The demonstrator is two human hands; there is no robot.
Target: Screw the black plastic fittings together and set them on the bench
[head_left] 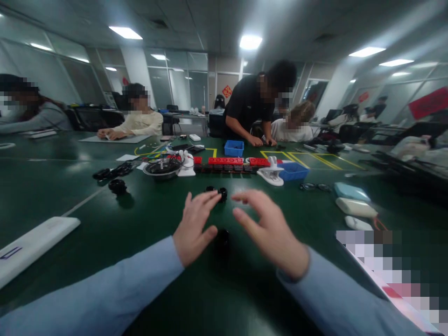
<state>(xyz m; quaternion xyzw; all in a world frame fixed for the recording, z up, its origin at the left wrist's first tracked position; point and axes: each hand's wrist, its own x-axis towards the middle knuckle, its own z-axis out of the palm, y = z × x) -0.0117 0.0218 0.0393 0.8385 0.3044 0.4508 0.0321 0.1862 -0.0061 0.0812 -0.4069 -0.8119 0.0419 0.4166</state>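
Note:
Both my hands are raised over the green table, fingers stretched and apart, with nothing in either. My left hand [196,228] has its fingertips at a small black rounded part [223,194]; whether they touch it I cannot tell. Partly behind those fingers is a second black part [210,188]. Facing it from the right is my right hand [271,228], its fingers pointing toward the same black parts across a gap. Between my wrists, closer to me, stands another dark rounded part [223,239], blurred. What kind of parts these are does not show.
Farther left lies another black part [117,186] beside a black cable [114,172]. Across the middle are a metal bowl [163,175], red strips [226,161], a white clamp [271,171] and a blue bin [294,171]. Cases [355,207] lie right. Co-workers sit opposite; one person [250,102] leans over the table.

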